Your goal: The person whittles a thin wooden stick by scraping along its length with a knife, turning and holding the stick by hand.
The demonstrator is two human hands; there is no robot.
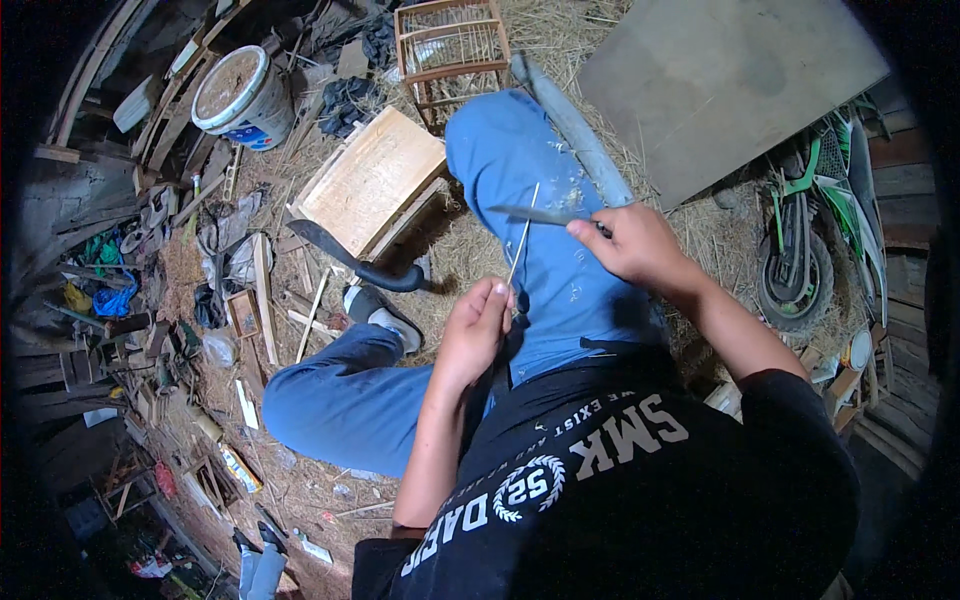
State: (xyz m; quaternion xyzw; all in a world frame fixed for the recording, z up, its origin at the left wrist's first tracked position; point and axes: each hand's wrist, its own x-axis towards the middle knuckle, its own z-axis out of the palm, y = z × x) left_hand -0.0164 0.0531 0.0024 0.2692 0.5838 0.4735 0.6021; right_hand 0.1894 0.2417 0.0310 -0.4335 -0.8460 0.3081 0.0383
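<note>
My left hand (480, 322) is closed around the lower end of a thin wooden stick (522, 245), which points up and away over my thigh. In my right hand (630, 240) is a knife (540, 214), gripped by its dark handle. Its blade points left and crosses the stick; whether the two touch I cannot tell. Pale shavings cling to my blue trousers (560, 280) around the knife. Left of my knee, a machete (340, 250) with a black handle leans over the edge of a wooden block (370, 180).
A small wooden cage (452, 45) stands beyond my knee, with a white bucket (230, 95) at far left. A large flat board (730, 85) and a green-and-white motorbike (800, 230) are on the right. Wood scraps and straw litter the ground on the left.
</note>
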